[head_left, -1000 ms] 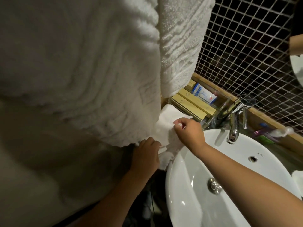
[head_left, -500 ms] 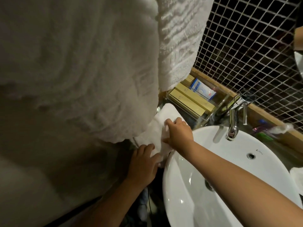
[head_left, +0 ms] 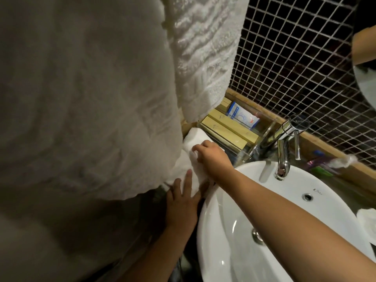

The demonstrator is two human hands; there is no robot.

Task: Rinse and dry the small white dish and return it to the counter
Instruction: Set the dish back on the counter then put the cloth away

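A small white towel (head_left: 195,139) lies folded on the counter edge, left of the white basin (head_left: 305,210). My right hand (head_left: 211,157) pinches a fold of this towel from above. My left hand (head_left: 183,202) lies against the towel's lower end, fingers spread and thumb on the other side of the cloth. I cannot tell whether the small white dish is inside the towel. A white rounded object (head_left: 367,220) shows at the right edge of the counter, cut off by the frame.
Big white towels (head_left: 91,88) hang close on the left and hide much of the view. A clear tray (head_left: 260,143) holds yellow boxes (head_left: 225,131) and a blue-white packet (head_left: 242,117). The chrome tap (head_left: 283,157) stands behind the basin, with toothbrushes (head_left: 323,165) beside it and a mosaic wall (head_left: 295,58) behind.
My right hand slid left along the small towel and pinches it further over. My left hand's fingers straightened and spread against the cloth.
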